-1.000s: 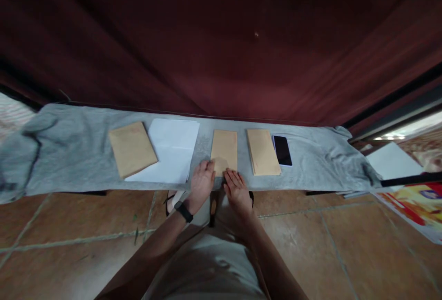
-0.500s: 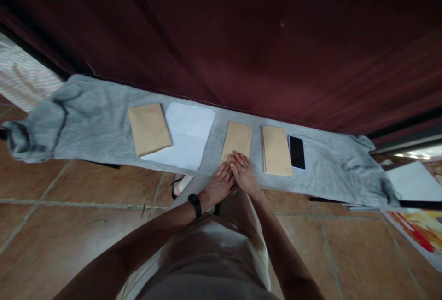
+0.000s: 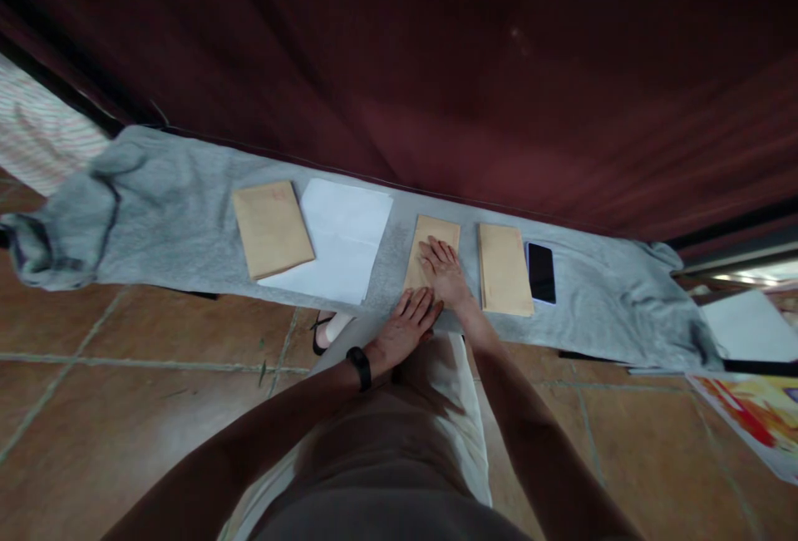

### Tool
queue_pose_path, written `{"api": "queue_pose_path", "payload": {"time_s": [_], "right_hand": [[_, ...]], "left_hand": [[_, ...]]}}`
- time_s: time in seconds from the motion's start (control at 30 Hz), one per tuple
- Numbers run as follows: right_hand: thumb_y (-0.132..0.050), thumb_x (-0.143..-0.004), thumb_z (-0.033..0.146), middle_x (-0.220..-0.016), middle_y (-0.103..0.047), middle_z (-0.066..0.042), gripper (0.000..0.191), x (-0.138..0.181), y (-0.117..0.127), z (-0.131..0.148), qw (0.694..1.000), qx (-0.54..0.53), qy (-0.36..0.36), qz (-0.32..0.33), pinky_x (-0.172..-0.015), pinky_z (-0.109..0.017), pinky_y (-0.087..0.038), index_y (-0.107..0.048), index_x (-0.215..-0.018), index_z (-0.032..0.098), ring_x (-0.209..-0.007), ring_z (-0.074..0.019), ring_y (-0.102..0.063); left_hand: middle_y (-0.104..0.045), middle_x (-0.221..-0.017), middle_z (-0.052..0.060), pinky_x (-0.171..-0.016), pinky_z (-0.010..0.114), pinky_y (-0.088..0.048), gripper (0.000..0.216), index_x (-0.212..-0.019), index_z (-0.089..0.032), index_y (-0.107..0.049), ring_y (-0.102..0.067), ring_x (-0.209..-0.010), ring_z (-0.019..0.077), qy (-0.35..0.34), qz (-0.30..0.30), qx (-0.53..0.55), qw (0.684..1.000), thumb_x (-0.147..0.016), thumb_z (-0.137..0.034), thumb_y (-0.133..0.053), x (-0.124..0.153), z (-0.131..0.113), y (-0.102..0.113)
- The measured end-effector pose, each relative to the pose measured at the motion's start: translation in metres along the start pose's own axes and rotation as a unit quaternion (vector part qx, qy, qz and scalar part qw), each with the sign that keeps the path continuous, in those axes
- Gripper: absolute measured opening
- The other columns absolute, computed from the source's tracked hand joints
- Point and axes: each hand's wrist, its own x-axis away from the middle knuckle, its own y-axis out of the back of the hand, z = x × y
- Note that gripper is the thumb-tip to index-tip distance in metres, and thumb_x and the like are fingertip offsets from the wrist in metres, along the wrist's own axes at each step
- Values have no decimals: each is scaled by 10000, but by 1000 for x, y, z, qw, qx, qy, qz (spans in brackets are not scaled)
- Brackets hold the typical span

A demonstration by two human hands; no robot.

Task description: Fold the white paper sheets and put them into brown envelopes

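A brown paper envelope (image 3: 440, 228) lies on the grey cloth in front of me, partly covered by my hands. My right hand (image 3: 446, 273) rests flat on its middle, fingers stretched out. Over its near end lies my left hand (image 3: 408, 325), fingers extended and a dark band on the wrist. To the right is a stack of brown envelopes (image 3: 506, 270). On the left, another pile of brown envelopes (image 3: 273, 229) overlaps the corner of some white paper sheets (image 3: 344, 238).
A phone (image 3: 541, 272) lies right of the envelope stack. The grey cloth (image 3: 180, 209) covers a long narrow surface against a dark red curtain-like backdrop (image 3: 436, 67). Tiled floor (image 3: 205, 333) shows below. White sheets (image 3: 748, 327) and a colourful printed sheet (image 3: 754, 416) are at far right.
My right hand has slid forward from the envelope's near end to its middle. My left hand stays at the near end, and the hands have moved apart.
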Motion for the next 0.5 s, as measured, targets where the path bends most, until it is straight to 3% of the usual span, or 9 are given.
{"api": "queue_pose_path", "payload": {"time_s": [0.3,0.5], "right_hand": [[-322,-1060,337,-1592,-415,-92,485,-33,3,-14,999,32,-22,-24,-1228,-486,-238,-499,-1483,180,-1479,-256,-349],[-347,-1064,335,-1595,-396,-124,477,-24,2,-3,998,35,-33,-27,-1230,-493,-244,-487,-1487,165,-1491,-243,-343]], "left_hand": [[-282,-1645,184,-1252,547,-176,664,-1583,-164,-265,-248,-1532,302,0,-16,-8,1000,-995,-380,-484,0,1,-7],[-332,-1625,182,-1249,529,-200,627,-1568,-158,-313,-289,-1517,304,3,-33,-22,999,-996,-355,-475,1,3,-10]]}}
